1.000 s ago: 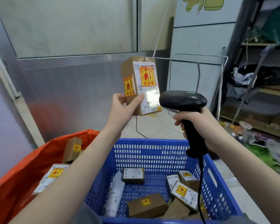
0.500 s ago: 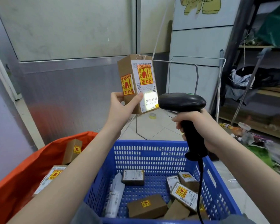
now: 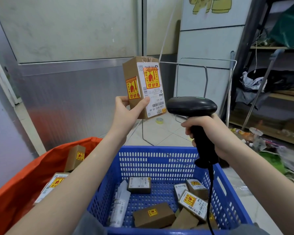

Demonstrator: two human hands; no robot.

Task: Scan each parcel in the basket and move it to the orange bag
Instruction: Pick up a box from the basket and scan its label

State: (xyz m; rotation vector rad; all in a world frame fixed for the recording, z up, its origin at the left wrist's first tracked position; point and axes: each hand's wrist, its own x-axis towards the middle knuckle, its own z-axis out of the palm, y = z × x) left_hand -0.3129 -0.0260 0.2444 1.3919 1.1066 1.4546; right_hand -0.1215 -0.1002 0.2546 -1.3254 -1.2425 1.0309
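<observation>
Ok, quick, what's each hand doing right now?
Left hand: holds the brown cardboard parcel with yellow fragile stickers.
Right hand: grips the black handheld barcode scanner.

A brown cardboard parcel (image 3: 143, 85) stands upright in the air above the far rim of the blue slotted basket (image 3: 163, 160), its white label and yellow-red fragile stickers upside down. A black corded scanner (image 3: 192, 107) points at it from the right. More small parcels (image 3: 154, 216) lie in the basket. Left, the orange bag (image 3: 24, 180) holds two boxes (image 3: 75, 158).
</observation>
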